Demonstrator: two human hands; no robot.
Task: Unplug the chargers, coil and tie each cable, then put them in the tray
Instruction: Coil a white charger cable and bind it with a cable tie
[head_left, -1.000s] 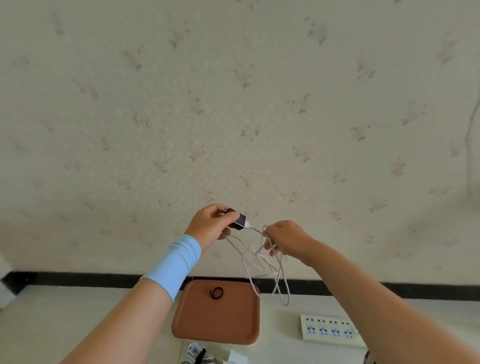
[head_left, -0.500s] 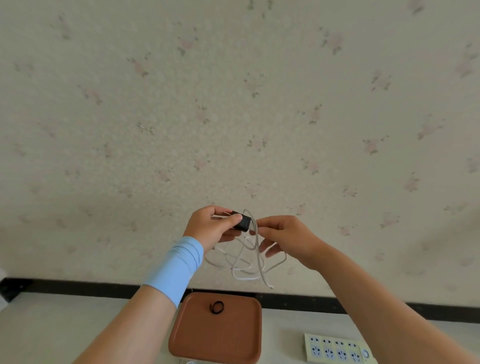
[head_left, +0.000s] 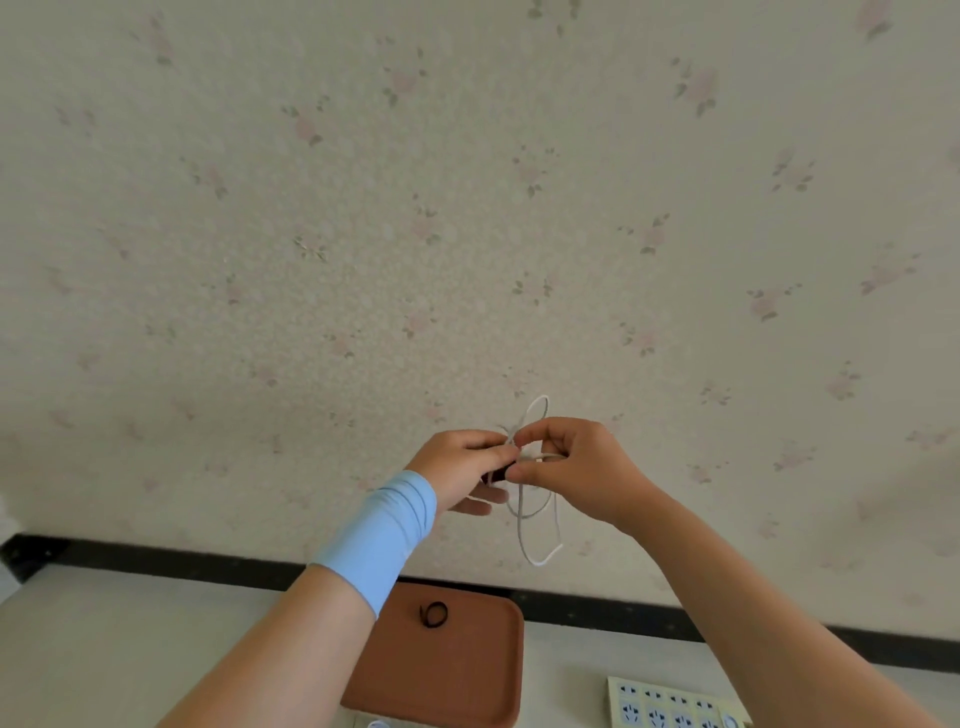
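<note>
Floral wall (head_left: 363, 208) — pale table (head_left: 130, 649), brown tray (head_left: 467, 686)

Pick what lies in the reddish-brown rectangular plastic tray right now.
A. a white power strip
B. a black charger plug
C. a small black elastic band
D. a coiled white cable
C: the small black elastic band lies on the reddish-brown rectangular tray, while the thin white cable is held up between the left hand and right hand, clear of it.
</note>
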